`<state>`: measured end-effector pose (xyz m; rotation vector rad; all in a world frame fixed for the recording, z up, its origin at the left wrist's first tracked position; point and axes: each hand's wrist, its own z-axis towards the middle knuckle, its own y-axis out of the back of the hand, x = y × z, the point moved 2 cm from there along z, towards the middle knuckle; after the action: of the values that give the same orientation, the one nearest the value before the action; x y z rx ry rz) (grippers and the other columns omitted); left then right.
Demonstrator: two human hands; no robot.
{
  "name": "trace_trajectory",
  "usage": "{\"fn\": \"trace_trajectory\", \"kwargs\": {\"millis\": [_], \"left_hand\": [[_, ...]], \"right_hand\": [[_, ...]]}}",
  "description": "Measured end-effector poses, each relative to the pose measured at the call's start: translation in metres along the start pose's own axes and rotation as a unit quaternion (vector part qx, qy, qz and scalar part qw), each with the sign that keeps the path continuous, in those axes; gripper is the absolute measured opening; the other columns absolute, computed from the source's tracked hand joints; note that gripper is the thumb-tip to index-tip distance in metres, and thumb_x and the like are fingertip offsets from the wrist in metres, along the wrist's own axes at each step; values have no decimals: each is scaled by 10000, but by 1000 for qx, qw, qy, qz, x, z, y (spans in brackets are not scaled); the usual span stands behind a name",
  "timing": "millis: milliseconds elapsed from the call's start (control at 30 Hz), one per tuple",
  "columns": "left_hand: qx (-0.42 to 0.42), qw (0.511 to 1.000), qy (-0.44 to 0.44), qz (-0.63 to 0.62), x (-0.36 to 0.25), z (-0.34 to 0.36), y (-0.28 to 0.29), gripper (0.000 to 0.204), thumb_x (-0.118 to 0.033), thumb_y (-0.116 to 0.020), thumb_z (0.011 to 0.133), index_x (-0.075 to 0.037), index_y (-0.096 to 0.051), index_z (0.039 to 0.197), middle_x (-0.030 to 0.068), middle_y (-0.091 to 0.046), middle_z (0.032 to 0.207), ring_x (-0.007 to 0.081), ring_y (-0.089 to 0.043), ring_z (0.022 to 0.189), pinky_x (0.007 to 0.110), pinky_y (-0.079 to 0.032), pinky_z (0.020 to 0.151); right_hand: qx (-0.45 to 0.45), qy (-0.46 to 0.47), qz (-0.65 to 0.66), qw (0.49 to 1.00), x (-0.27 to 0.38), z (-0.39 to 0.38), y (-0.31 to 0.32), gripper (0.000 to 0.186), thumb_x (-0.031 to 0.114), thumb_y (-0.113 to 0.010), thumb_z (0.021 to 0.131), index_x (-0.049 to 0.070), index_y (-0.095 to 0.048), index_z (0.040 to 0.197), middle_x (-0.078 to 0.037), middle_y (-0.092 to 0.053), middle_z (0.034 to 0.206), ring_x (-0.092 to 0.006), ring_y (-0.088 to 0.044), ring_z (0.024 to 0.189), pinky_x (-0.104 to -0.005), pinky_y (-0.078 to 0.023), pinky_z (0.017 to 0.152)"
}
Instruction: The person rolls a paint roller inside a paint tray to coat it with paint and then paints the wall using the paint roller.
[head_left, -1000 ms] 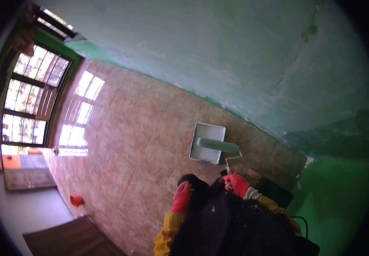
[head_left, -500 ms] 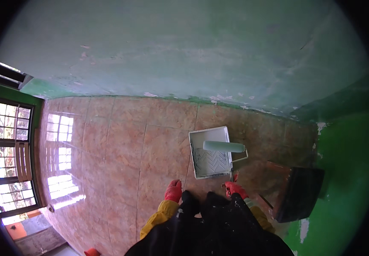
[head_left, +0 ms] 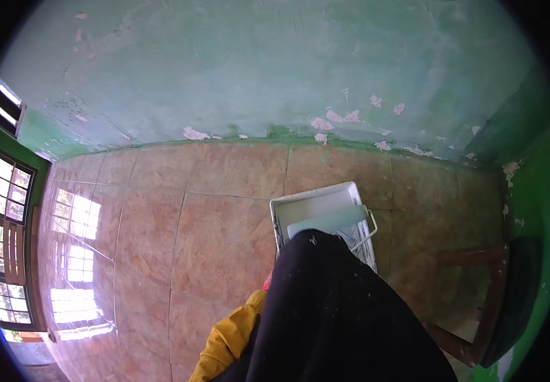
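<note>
My left hand (head_left: 268,281), in a red glove under a yellow sleeve (head_left: 230,337), shows only a sliver beside the dark cloth over my leg (head_left: 345,318); its fingers are hidden. My right hand is out of sight behind that dark cloth. A white paint tray (head_left: 313,188) with whitish paint in it lies on the tiled floor (head_left: 217,242) just beyond my knee. A pale paint roller (head_left: 326,219) rests across the tray, its wire frame (head_left: 371,228) showing on the right; its handle is hidden.
A pale green wall (head_left: 256,76) with flaking patches runs along the back, meeting a darker green wall (head_left: 529,191) at right. A wooden piece with a dark panel (head_left: 516,293) stands by that corner. Barred windows (head_left: 1,242) line the left side.
The view has turned to face the back wall squarely. The dark-clad leg has moved up over the tray's near part, and both gloved hands, visible earlier, are now almost wholly hidden.
</note>
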<state>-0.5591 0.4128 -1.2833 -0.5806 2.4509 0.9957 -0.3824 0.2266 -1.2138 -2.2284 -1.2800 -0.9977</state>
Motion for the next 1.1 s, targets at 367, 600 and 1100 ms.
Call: {"fn": "trace_trajectory", "kwargs": {"millis": [367,600,1100], "left_hand": [[-138,968,-101,-181,8,3,-20,361,-434,-553,871,-82,-476,894,131,-553,707,295,-556,677,414,-435,653],[-144,965,-84,-204,33,-6,0,348,-414,-563,869,-73,-493,872,117,-575,720,281,-574,696,403,-446,665],[-243,949,-4,-203,105,-11,62,350,-424,-560,870,-80,-497,860,113,-575,734,274,-564,702,408,-438,662]], "right_hand": [[1,-44,-24,999,-58,-29,-19,226,238,-497,893,110,-529,1077,-40,-557,709,-106,-489,502,-265,-392,431],[12,-76,-62,995,-62,-39,-42,291,248,-476,909,121,-518,1167,-45,-580,755,-104,-496,528,-260,-408,446],[89,22,29,995,-48,-28,-115,572,345,-419,963,135,-44,1341,-26,-523,713,-73,-415,455,-223,-387,417]]}}
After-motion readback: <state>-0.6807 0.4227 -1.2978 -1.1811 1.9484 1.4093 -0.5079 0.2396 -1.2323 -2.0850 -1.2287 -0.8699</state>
